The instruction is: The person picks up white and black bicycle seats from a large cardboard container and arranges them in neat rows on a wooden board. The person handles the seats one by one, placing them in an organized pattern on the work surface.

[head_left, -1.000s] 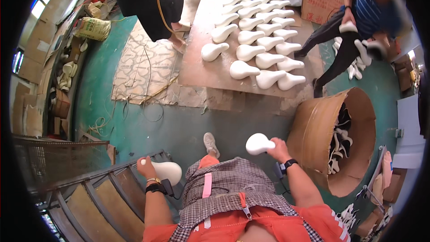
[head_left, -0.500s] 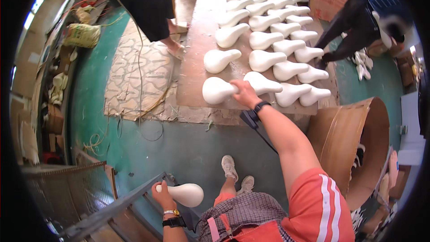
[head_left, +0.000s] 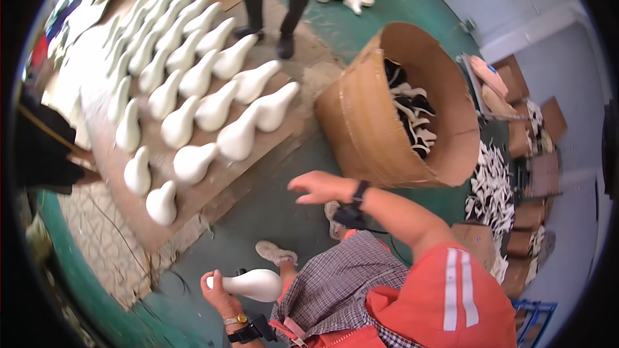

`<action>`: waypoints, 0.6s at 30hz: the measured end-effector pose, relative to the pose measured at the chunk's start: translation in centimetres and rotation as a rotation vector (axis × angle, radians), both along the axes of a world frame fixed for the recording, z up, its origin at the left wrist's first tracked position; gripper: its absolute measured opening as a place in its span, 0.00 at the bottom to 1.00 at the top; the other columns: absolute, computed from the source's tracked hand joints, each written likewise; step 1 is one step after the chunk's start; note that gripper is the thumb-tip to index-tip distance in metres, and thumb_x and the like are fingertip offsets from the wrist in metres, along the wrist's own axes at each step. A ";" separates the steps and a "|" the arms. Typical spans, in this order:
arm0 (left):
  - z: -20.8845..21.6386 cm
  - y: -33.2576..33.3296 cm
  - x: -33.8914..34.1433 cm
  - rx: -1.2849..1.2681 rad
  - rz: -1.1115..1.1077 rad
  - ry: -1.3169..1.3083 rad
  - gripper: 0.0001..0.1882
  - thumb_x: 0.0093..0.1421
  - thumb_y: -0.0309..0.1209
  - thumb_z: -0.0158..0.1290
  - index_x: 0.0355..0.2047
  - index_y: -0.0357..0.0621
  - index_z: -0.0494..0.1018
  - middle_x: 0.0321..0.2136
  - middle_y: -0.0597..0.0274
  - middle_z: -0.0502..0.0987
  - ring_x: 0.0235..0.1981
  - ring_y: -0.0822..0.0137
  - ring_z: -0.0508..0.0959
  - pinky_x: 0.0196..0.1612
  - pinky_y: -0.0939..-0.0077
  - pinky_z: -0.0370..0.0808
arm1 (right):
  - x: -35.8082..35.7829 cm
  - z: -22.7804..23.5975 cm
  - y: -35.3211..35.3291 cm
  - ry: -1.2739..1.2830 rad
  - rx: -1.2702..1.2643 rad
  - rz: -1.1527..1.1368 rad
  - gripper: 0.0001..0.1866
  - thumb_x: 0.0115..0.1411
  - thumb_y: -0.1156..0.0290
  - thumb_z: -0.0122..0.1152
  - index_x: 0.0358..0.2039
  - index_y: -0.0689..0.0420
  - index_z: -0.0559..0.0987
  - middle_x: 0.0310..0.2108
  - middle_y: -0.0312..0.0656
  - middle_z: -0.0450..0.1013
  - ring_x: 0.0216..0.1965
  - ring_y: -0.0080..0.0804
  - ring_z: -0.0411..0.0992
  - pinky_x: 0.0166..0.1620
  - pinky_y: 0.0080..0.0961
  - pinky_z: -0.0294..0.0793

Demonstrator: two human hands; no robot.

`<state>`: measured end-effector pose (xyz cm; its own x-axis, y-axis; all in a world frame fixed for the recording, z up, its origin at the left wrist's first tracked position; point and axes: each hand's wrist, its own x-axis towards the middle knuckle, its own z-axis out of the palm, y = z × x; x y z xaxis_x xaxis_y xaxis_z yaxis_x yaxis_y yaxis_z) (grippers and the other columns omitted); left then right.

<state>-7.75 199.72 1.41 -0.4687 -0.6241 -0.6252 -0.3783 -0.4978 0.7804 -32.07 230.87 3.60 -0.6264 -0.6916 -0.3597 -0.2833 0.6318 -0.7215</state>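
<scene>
My left hand [head_left: 222, 295] is closed around the narrow nose of a white bicycle saddle [head_left: 259, 285], low in front of my body. The saddle's rounded, wide end points right. My right hand [head_left: 319, 187] hangs over the floor with its fingers stretched out, holding nothing. It is nearest to a big round cardboard drum [head_left: 351, 125]. Rows of similar white saddles cover a brown board [head_left: 147, 235] on the left. The closest of these, a single saddle [head_left: 162, 205], lies at the board's near corner, apart from both hands.
Black and white pieces [head_left: 412, 116] lie inside the drum. A large pile of white and black pieces [head_left: 490, 183] is on the floor at right, beside cardboard boxes [head_left: 525, 209]. A person in dark trousers [head_left: 298, 0] stands beyond the board; another in black [head_left: 48, 145] is at left.
My view has swung right. My right hand has let go of a saddle on the board and moved away from it, now empty. The left hand still holds its saddle.
</scene>
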 end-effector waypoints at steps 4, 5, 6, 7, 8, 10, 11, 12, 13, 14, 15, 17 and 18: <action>3.0 8.6 -10.3 0.113 -0.278 0.179 0.05 0.56 0.27 0.54 0.28 0.44 0.67 0.23 0.68 0.68 0.24 0.74 0.69 0.26 0.80 0.66 | -2.7 7.7 20.7 0.192 0.072 -0.727 0.12 0.53 0.71 0.59 0.37 0.61 0.76 0.23 0.38 0.71 0.26 0.17 0.68 0.30 0.19 0.70; 4.3 11.4 -13.4 0.170 -0.341 0.229 0.06 0.57 0.28 0.53 0.27 0.44 0.67 0.22 0.67 0.67 0.23 0.73 0.68 0.26 0.80 0.66 | -3.7 8.1 27.2 0.195 0.056 -0.916 0.10 0.53 0.72 0.58 0.35 0.62 0.76 0.23 0.39 0.72 0.25 0.18 0.68 0.29 0.18 0.69; 5.5 14.0 -16.5 0.222 -0.364 0.284 0.07 0.58 0.30 0.52 0.26 0.45 0.66 0.21 0.67 0.66 0.22 0.72 0.68 0.25 0.78 0.66 | -4.3 8.3 32.6 0.305 0.043 -0.981 0.11 0.52 0.72 0.58 0.35 0.62 0.76 0.22 0.39 0.72 0.25 0.19 0.69 0.29 0.19 0.69; 6.6 17.0 -20.0 0.286 -0.386 0.335 0.09 0.59 0.33 0.51 0.25 0.45 0.65 0.20 0.67 0.65 0.21 0.71 0.68 0.25 0.77 0.66 | -4.7 8.4 38.1 0.417 0.043 -1.046 0.11 0.51 0.72 0.58 0.35 0.62 0.76 0.22 0.39 0.72 0.25 0.20 0.69 0.30 0.20 0.70; 8.9 20.5 -24.0 0.374 -0.433 0.356 0.10 0.60 0.35 0.50 0.25 0.46 0.65 0.19 0.67 0.65 0.20 0.71 0.68 0.25 0.76 0.66 | -5.0 7.3 44.3 0.411 0.090 -1.123 0.12 0.50 0.71 0.59 0.35 0.62 0.77 0.23 0.41 0.74 0.25 0.23 0.71 0.31 0.22 0.71; 12.1 29.1 -32.3 0.567 -0.557 0.454 0.11 0.61 0.38 0.50 0.26 0.46 0.66 0.19 0.68 0.64 0.20 0.71 0.67 0.24 0.76 0.65 | -3.4 1.9 56.5 0.347 0.209 -1.289 0.13 0.47 0.70 0.60 0.33 0.62 0.78 0.25 0.45 0.75 0.28 0.31 0.73 0.34 0.26 0.72; 14.4 34.8 -36.6 0.513 -0.634 0.439 0.11 0.61 0.39 0.49 0.27 0.47 0.66 0.19 0.69 0.64 0.19 0.72 0.66 0.24 0.75 0.64 | -2.2 -1.4 62.0 0.294 0.278 -1.372 0.13 0.46 0.69 0.61 0.32 0.62 0.78 0.26 0.47 0.76 0.29 0.35 0.74 0.35 0.28 0.73; 16.7 41.4 -40.3 0.610 -0.723 0.469 0.11 0.61 0.38 0.49 0.26 0.47 0.64 0.18 0.69 0.61 0.19 0.72 0.62 0.23 0.77 0.61 | -1.3 -4.9 66.3 0.227 0.330 -1.448 0.13 0.46 0.68 0.61 0.31 0.62 0.78 0.27 0.49 0.76 0.30 0.39 0.75 0.37 0.30 0.73; 16.9 46.5 -43.6 0.659 -0.824 0.476 0.09 0.60 0.36 0.51 0.28 0.46 0.67 0.19 0.69 0.64 0.19 0.73 0.64 0.23 0.79 0.62 | -1.0 -8.4 68.5 0.179 0.358 -1.418 0.13 0.45 0.67 0.61 0.30 0.62 0.78 0.28 0.50 0.76 0.31 0.41 0.75 0.38 0.31 0.73; 18.4 52.8 -45.8 0.609 -0.855 0.362 0.07 0.58 0.33 0.53 0.29 0.44 0.69 0.20 0.68 0.67 0.20 0.73 0.68 0.24 0.80 0.67 | -0.5 -12.2 69.7 0.126 0.377 -1.382 0.13 0.45 0.67 0.61 0.30 0.62 0.79 0.29 0.51 0.76 0.33 0.44 0.75 0.39 0.32 0.73; 16.1 57.4 -48.8 0.697 -0.975 0.371 0.07 0.56 0.31 0.55 0.33 0.42 0.72 0.21 0.67 0.71 0.22 0.71 0.72 0.27 0.78 0.72 | -0.6 -15.2 70.6 0.097 0.394 -1.347 0.13 0.44 0.66 0.61 0.29 0.62 0.79 0.31 0.53 0.76 0.34 0.47 0.75 0.40 0.33 0.73; 9.0 67.4 -53.2 0.543 -1.082 0.268 0.05 0.53 0.27 0.56 0.30 0.40 0.75 0.22 0.64 0.75 0.23 0.71 0.74 0.28 0.77 0.73 | -1.2 -18.9 70.1 -0.074 0.478 -1.299 0.13 0.45 0.67 0.60 0.30 0.61 0.79 0.30 0.53 0.75 0.36 0.48 0.74 0.41 0.34 0.73; 4.6 71.3 -54.5 0.504 -1.176 0.199 0.04 0.51 0.27 0.57 0.27 0.41 0.75 0.21 0.65 0.75 0.23 0.70 0.74 0.28 0.76 0.73 | -1.2 -20.8 69.9 -0.147 0.451 -1.354 0.13 0.45 0.67 0.60 0.29 0.61 0.79 0.31 0.53 0.75 0.36 0.48 0.74 0.42 0.35 0.73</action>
<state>-62.24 271.02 6.03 -0.6836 0.5063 -0.5258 -0.6865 -0.2014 0.6986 -33.29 300.79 -17.21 -0.6372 0.5847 -0.5021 0.7688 0.5288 -0.3598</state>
